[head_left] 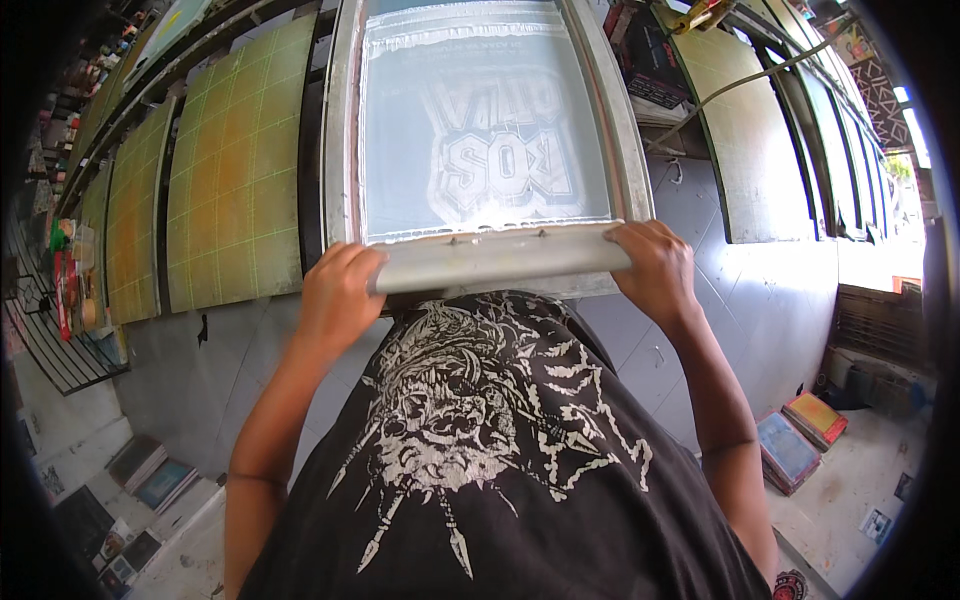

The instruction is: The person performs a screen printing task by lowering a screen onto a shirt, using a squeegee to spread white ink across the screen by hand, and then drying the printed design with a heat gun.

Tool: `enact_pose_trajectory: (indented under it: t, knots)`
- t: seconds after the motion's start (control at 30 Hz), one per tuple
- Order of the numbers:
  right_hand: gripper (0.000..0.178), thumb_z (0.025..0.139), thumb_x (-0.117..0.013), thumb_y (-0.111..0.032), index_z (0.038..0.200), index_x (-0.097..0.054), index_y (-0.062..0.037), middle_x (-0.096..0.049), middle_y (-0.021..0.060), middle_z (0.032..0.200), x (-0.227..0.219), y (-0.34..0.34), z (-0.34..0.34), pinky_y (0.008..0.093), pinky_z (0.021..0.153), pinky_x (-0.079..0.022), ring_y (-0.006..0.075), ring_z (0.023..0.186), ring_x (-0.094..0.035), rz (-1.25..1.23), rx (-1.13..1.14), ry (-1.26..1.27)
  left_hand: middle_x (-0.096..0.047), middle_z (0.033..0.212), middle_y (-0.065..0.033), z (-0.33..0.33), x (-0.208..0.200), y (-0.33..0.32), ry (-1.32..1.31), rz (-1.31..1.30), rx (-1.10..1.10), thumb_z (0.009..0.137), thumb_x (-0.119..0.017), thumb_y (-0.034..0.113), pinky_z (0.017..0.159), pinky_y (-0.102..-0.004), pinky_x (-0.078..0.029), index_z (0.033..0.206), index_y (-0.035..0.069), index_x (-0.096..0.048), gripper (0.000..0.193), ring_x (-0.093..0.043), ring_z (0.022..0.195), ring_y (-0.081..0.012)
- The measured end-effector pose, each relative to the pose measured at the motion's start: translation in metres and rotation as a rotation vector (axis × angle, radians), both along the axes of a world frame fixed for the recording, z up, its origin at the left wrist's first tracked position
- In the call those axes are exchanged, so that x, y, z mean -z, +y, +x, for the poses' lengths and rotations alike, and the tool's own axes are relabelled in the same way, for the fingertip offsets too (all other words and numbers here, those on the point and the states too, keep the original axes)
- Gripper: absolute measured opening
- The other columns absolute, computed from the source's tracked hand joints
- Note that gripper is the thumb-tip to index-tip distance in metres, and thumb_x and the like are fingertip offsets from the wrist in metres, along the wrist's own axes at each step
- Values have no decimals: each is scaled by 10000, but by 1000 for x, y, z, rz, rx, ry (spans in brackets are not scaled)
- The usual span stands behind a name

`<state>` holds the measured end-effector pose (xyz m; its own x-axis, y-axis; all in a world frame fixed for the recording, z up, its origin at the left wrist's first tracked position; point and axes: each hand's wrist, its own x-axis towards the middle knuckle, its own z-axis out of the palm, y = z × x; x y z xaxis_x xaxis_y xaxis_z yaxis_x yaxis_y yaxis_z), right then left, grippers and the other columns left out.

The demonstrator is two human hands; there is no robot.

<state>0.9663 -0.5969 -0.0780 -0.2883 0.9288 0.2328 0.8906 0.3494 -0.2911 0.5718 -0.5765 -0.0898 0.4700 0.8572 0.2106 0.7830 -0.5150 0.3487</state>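
Grey tiled floor [235, 350]; 1 framed screen [490, 110]; 2 hands [338, 292] [655, 266] clasping ends of 1 grey bar [500, 262]

Grey tiled floor [225, 370] runs underfoot here, with yellowish, grid-lined panels [240, 165] ranked along the left. Over on the right, glaring daylight [875, 255] comes through an opening [903, 175], perhaps a doorway, too washed-out to tell.

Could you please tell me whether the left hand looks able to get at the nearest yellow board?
Probably yes: nothing shows between the left hand and the board, though that hand would first have to release the bar.
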Motion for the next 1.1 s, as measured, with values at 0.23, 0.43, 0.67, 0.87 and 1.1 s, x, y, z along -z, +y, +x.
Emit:
enact_pose_trajectory:
  t: [0.23, 0.43, 0.67, 0.87, 1.1]
  knots:
    - [284, 652, -704, -6, 923, -689, -86, -695, 43, 926, 13, -30, -5, 390, 756, -559, 260, 888, -663, -75, -9, -54, -670, 943, -65, 2, 5, -32, 62, -76, -28, 619, -732, -20, 780, -386, -546, 967, 65, -695, 361, -635, 910, -290]
    - [288, 656, -697, -2, 929, -688, -91, -693, 48, 925, 38, -17, -6, 390, 753, -558, 257, 893, -664, 37, 35, -62, -665, 925, -69, 4, 29, -20, 88, 18, -79, 618, -720, -20, 756, -406, -543, 945, 67, -689, 339, -634, 887, -288]
    - [318, 633, -716, -13, 940, -689, -93, -700, 45, 939, -1, -21, -1, 403, 755, -559, 275, 891, -666, -102, 20, -30, -705, 980, -138, 2, -2, -19, 17, -108, -36, 603, -729, -12, 848, -426, -553, 992, 54, -715, 395, -664, 961, -340]
    - [284, 640, -684, 8, 905, -690, -94, -708, 11, 921, 32, -17, -3, 349, 726, -554, 217, 826, -668, 71, 38, -50, -684, 933, -73, 9, 20, -23, 47, 38, -31, 603, -727, -22, 737, -369, -554, 924, 51, -688, 331, -650, 869, -274]
    - [262, 660, -675, 17, 894, -707, -97, -729, 20, 928, 42, 52, 1, 323, 698, -554, 197, 803, -682, 126, 28, -52, -693, 913, -113, 11, 34, 40, 71, 83, -32, 580, -743, -35, 757, -371, -547, 950, 8, -708, 374, -657, 854, -288]
